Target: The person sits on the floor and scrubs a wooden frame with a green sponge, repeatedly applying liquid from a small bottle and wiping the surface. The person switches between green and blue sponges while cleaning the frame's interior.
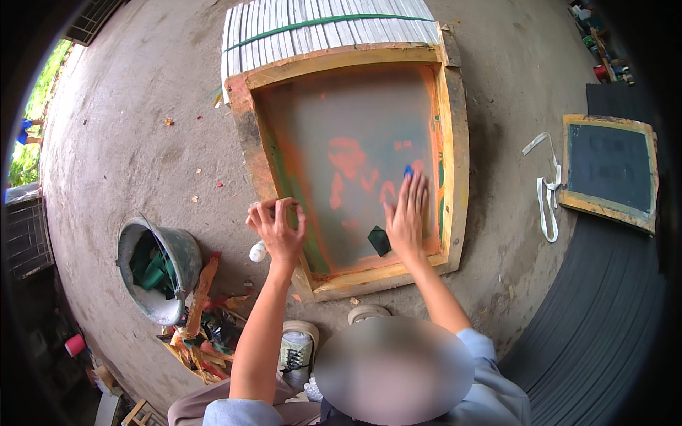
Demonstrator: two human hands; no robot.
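Note:
A large wooden-framed screen [455, 163] lies before me, its translucent mesh [305, 113] stained orange and green near the edges. My right hand [407, 216] lies on the mesh with fingers stretched out, and a small blue piece [408, 170] shows at its fingertips. To the left of that wrist is a dark green scrap [379, 241]. My left hand [279, 228] is over the frame's left rail with its fingers bent inward; what they hold, if anything, is hidden. Beside the left wrist shows the rounded end of a small white object [258, 250].
White slats [327, 35] bound with a green strap lie under the frame's far end. At left a grey bucket [181, 248] tips over green contents beside debris [202, 348]. At right are a smaller framed screen [609, 170], a white strap [548, 202] and dark ribbed sheeting [582, 319].

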